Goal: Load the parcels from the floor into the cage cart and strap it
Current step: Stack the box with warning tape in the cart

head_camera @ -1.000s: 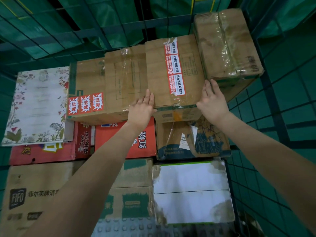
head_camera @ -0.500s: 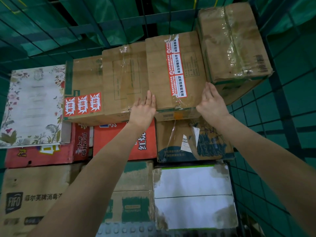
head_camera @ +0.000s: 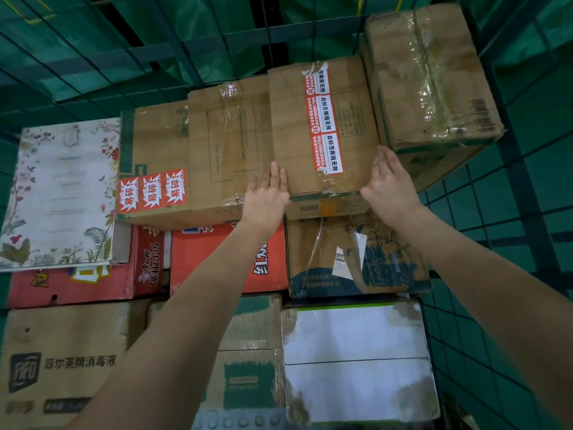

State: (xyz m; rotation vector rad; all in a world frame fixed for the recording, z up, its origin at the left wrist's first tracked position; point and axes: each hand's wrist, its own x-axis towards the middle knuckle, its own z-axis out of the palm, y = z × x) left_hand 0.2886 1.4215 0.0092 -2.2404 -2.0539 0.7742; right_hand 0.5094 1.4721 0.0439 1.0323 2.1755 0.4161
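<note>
Already, in the head view, our left hand (head_camera: 266, 198) and right hand (head_camera: 392, 187) lay flat and unclenched on the taped parcel (head_camera: 322, 131), which had slid slightly deeper into the cage cart (head_camera: 527, 212) atop the stack, so we judged it nearly seated. Labels read "此标签撕毁无效", "易碎" stickers (head_camera: 152, 190), and "菲尔芙牌消毒液" on the FIFO carton (head_camera: 62, 364).
</note>
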